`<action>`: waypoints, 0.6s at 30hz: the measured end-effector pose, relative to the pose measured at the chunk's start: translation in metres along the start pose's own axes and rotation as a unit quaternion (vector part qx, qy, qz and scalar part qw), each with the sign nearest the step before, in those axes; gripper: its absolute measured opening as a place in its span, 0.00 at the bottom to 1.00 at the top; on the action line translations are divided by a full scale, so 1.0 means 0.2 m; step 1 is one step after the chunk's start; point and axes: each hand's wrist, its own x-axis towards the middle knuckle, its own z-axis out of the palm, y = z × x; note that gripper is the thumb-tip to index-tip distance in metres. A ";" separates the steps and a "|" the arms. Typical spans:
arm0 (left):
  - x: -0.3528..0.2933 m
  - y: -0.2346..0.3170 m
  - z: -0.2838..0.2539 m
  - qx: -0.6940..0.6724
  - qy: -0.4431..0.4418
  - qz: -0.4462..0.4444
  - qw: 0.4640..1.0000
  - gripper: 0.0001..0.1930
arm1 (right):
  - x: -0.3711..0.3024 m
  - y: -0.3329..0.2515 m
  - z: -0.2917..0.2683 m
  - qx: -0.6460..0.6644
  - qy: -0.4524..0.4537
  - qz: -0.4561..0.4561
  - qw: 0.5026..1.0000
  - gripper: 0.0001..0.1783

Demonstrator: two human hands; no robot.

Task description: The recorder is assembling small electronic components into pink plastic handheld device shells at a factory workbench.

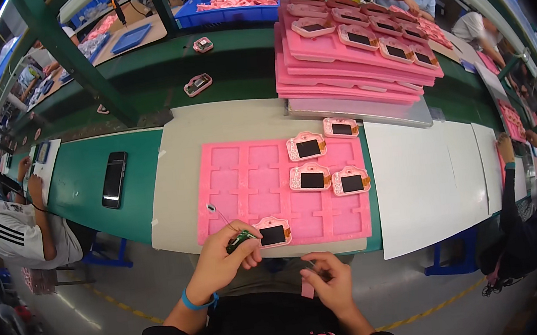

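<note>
My left hand (228, 253) is closed around a green circuit board (241, 239) above the tray's near edge. From the board a thin wire runs up to a small round part (211, 208). Just right of those fingers, a pink camera-shaped housing (273, 232) with a dark screen lies on the pink foam tray (233, 200). More such housings, like this one (310, 177), sit in the tray's right half. My right hand (327, 280) is pinched in front of the tray. A small pink piece (307, 288) shows below its fingertips; what they grip is unclear.
Stacked pink trays (349, 61) with housings stand on a metal ledge at the far right. A blue bin (228, 5) of pink parts is behind the green conveyor (140, 70). A phone (115, 180) lies left. White sheets (413, 178) cover the right. People sit on both sides.
</note>
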 end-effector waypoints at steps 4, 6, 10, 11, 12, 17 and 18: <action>0.09 0.08 0.03 0.066 -0.020 -0.031 0.997 0.05 | 0.07 -0.01 -0.02 0.068 -0.025 0.006 0.997 0.15; 0.12 0.07 0.02 0.107 -0.048 -0.025 0.993 0.03 | 0.06 -0.01 -0.03 0.139 -0.050 0.009 0.989 0.14; 0.20 0.08 0.07 0.118 -0.073 -0.054 0.989 0.03 | 0.07 0.05 -0.08 0.246 -0.125 0.091 0.957 0.14; 0.22 0.09 0.07 0.122 -0.076 -0.056 0.988 0.04 | 0.09 0.06 -0.09 0.280 -0.154 0.110 0.941 0.14; 0.23 0.09 0.08 0.125 -0.080 -0.060 0.987 0.04 | 0.10 0.05 -0.10 0.284 -0.150 0.112 0.940 0.14; 0.27 0.07 0.16 0.256 -0.044 0.032 0.965 0.04 | 0.13 -0.03 -0.13 0.286 -0.158 0.174 0.929 0.12; 0.28 0.07 0.18 0.280 -0.040 0.038 0.958 0.05 | 0.13 -0.05 -0.13 0.282 -0.169 0.184 0.926 0.12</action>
